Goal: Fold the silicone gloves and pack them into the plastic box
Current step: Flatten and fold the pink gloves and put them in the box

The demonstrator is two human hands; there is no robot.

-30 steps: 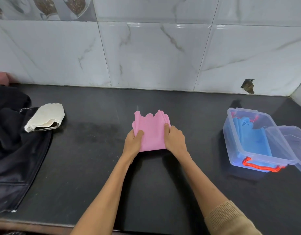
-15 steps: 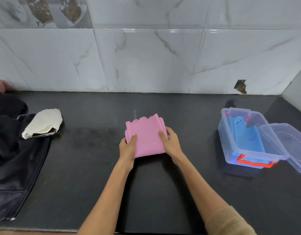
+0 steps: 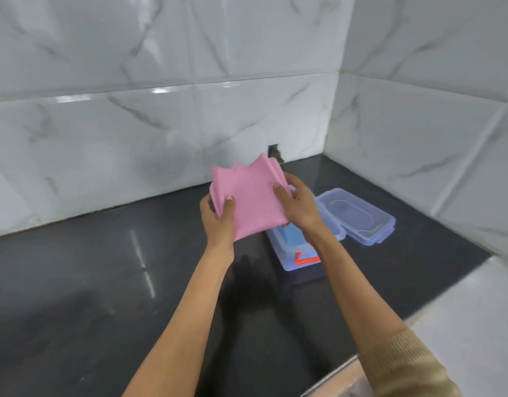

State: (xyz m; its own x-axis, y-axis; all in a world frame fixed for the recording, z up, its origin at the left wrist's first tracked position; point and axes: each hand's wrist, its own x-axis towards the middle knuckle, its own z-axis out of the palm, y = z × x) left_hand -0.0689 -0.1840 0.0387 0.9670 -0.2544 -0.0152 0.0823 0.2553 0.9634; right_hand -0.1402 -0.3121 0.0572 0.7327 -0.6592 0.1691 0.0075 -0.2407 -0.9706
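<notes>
Head view, left to right: left hand pinching folded pink gloves at near-left corner; right hand gripping right edge — bundle held above bench, over open plastic box. Likely light, limp, prone to unfolding — best held at both edges.

Both hands hold folded pink gloves above plastic box.
</notes>
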